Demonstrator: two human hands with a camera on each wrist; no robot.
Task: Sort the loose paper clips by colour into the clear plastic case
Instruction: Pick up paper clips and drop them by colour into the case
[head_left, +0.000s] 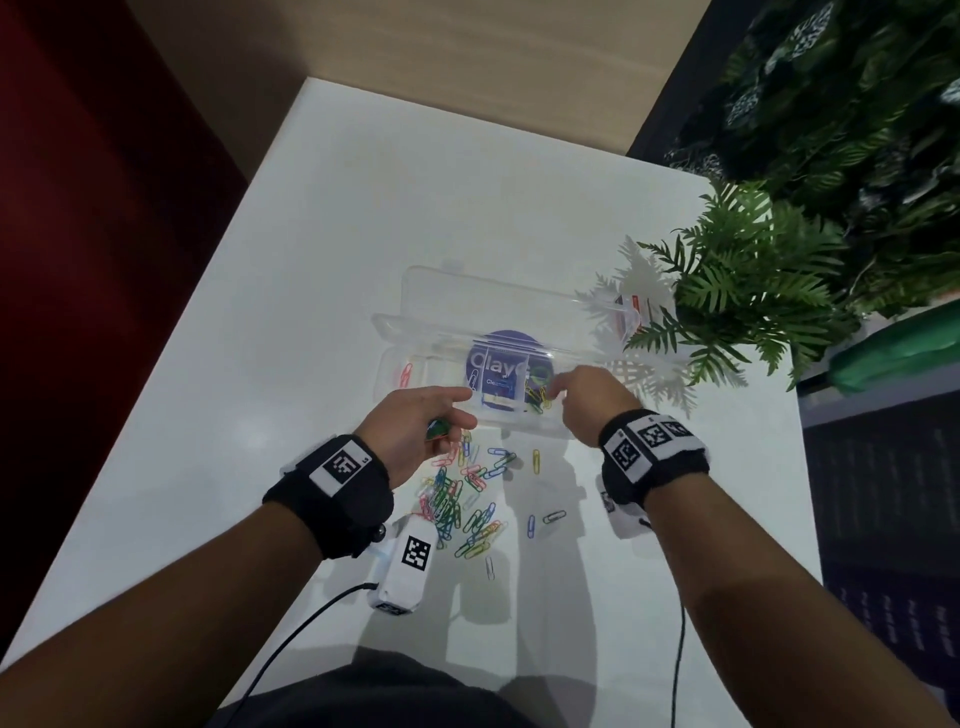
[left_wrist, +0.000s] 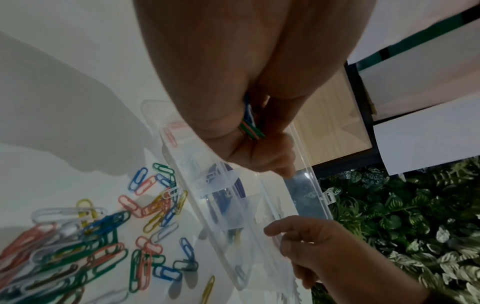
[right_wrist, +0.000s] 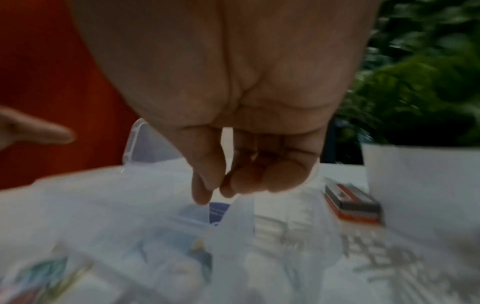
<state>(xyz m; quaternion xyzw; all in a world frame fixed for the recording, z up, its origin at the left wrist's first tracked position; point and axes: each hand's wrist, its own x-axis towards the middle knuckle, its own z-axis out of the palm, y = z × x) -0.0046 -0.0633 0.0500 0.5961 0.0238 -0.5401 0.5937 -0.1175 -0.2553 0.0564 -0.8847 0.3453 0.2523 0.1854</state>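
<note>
The clear plastic case (head_left: 395, 332) lies open on the white table (head_left: 311, 260), its lid folded back. Red clips (head_left: 407, 373) sit in its left compartment; green and yellow clips (head_left: 537, 396) sit further right. My left hand (head_left: 452, 415) hovers at the case's near edge and grips a small bundle of clips (left_wrist: 250, 128), green and red among them, index finger extended. My right hand (head_left: 563, 389) is over the right compartments. Its thumb and fingertips (right_wrist: 233, 185) curl close together; the blurred view shows no clip between them. The loose clips (head_left: 457, 504) lie scattered nearer to me.
A potted fern (head_left: 743, 291) in a white pot (right_wrist: 415, 174) stands right of the case, with a small red-and-black box (right_wrist: 350, 203) beside it. A leafy wall fills the right. The table's left edge runs along a dark red wall.
</note>
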